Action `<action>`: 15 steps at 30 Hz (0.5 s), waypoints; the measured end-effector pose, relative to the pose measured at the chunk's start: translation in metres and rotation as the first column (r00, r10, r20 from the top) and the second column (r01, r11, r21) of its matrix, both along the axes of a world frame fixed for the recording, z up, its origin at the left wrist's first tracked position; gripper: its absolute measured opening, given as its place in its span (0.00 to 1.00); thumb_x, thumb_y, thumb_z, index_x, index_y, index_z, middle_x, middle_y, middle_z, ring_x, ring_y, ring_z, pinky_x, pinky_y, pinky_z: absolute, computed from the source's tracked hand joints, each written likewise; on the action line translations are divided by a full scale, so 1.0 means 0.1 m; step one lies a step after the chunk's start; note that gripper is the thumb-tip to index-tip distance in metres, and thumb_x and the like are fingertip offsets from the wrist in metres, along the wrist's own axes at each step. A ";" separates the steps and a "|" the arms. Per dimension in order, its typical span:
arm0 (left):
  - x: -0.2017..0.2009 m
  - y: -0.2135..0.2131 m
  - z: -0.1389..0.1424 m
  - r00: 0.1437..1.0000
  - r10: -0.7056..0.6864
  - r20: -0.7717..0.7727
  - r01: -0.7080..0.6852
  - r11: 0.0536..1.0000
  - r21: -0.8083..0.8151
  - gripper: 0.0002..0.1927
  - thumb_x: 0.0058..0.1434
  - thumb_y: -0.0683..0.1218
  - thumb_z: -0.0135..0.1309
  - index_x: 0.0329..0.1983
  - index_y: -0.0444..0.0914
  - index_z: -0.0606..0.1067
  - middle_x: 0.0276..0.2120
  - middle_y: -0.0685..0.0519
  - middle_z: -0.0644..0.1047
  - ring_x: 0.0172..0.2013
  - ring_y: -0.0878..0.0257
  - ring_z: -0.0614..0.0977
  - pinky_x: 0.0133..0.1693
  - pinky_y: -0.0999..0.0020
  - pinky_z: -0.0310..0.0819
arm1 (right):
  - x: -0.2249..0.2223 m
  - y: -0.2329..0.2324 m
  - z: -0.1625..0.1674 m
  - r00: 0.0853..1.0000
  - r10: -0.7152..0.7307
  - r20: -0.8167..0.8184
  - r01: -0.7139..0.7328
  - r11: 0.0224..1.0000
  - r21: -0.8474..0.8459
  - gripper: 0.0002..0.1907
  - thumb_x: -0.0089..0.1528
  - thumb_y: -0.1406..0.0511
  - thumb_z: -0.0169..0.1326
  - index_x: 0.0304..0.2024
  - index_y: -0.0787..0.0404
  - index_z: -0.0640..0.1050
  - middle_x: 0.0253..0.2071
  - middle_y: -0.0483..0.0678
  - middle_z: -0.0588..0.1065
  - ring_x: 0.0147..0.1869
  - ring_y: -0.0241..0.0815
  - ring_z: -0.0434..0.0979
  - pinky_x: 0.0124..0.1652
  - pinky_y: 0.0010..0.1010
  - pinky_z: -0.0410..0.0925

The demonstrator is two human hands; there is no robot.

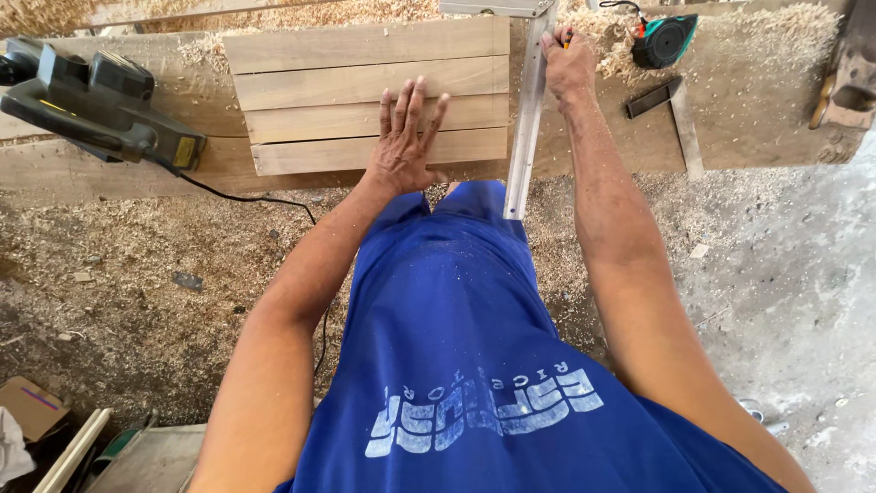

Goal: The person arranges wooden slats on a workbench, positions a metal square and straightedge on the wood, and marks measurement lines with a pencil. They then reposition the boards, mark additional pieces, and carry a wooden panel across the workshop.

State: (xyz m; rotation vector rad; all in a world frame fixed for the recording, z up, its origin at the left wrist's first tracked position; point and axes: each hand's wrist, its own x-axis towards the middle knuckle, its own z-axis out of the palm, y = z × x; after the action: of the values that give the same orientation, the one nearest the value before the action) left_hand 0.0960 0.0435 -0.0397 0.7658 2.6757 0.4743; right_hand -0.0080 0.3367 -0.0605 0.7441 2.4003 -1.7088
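Several wooden boards (347, 91) lie side by side on a workbench (757, 119). My left hand (408, 137) presses flat on the two nearest boards, fingers spread. A long metal straightedge (525, 128) runs along the boards' right ends and overhangs the bench's near edge. My right hand (568, 60) rests against the straightedge near its far end and grips a pencil (567, 38), of which only the tip shows.
A black electric planer (96, 100) sits on the bench at left, its cord trailing down. A tape measure (666, 39) and a metal try square (675, 114) lie at right among wood shavings. Sawdust covers the floor (137, 274).
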 end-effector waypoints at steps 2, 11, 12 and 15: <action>-0.01 -0.02 -0.09 0.994 0.008 -0.112 -0.005 1.000 0.028 0.72 0.45 0.68 0.71 0.83 0.45 0.40 0.77 0.33 0.40 0.77 0.38 0.40 0.73 0.36 0.27 | -0.02 -0.05 -0.01 1.000 0.029 0.007 -0.029 0.999 -0.015 0.14 0.67 0.65 0.60 0.30 0.59 0.71 0.28 0.36 0.67 0.32 0.28 0.61 0.32 0.22 0.61; 0.03 -0.08 -0.21 0.989 0.020 -0.145 -0.021 1.000 -0.007 0.67 0.47 0.65 0.69 0.82 0.42 0.44 0.77 0.34 0.42 0.77 0.39 0.42 0.73 0.35 0.27 | -0.06 -0.19 -0.01 0.985 0.172 -0.020 -0.171 0.983 0.060 0.14 0.68 0.63 0.59 0.29 0.58 0.72 0.26 0.36 0.66 0.31 0.29 0.62 0.31 0.25 0.62; 0.03 -0.06 -0.22 0.989 0.025 -0.148 -0.026 1.000 -0.001 0.67 0.47 0.65 0.69 0.82 0.42 0.44 0.77 0.34 0.42 0.77 0.40 0.42 0.73 0.35 0.27 | -0.05 -0.18 -0.01 0.983 0.183 0.011 -0.183 0.982 0.050 0.14 0.69 0.62 0.58 0.29 0.57 0.73 0.26 0.35 0.67 0.30 0.29 0.63 0.31 0.25 0.62; 0.02 -0.04 -0.24 0.988 0.038 -0.149 -0.037 0.999 0.012 0.68 0.47 0.65 0.69 0.83 0.42 0.45 0.77 0.34 0.42 0.77 0.40 0.42 0.73 0.36 0.27 | -0.02 -0.15 -0.01 0.968 0.252 0.004 -0.250 0.960 0.129 0.17 0.68 0.63 0.60 0.29 0.61 0.69 0.26 0.39 0.66 0.31 0.32 0.62 0.30 0.28 0.62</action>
State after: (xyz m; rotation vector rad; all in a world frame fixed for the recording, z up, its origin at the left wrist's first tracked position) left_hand 0.0982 0.0391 -0.0637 0.7836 2.8330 0.4547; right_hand -0.0104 0.3222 -0.0619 0.4196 2.5055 -1.4766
